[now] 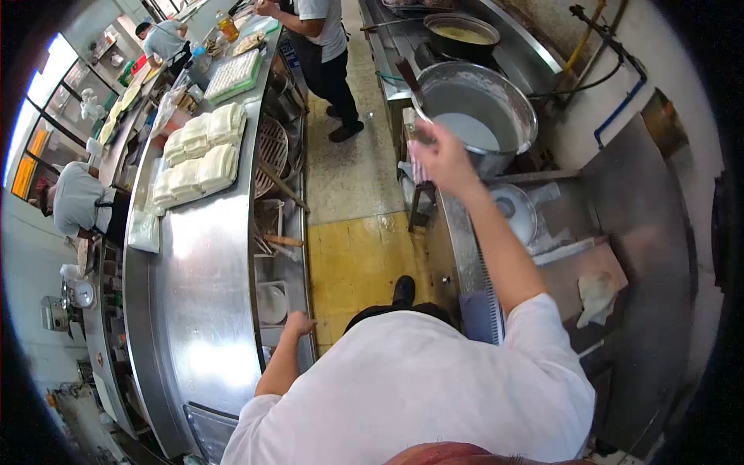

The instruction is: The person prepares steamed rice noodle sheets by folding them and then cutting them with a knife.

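Observation:
My right hand is at the left rim of a large metal pot holding milky white liquid. Its fingers are curled and slightly blurred around the metal part of a utensil with a brown handle. The handle points up and away from me; the utensil's working end is hidden, so its kind does not show. Low on my left, my left hand hangs beside the edge of a steel counter. It appears loosely open, with nothing visible in it.
Stacks of pale folded sheets lie on the steel counter, with a tray of small white pieces farther back. A dark pan stands beyond the pot. One person stands in the aisle; others work at left. A cloth lies at right.

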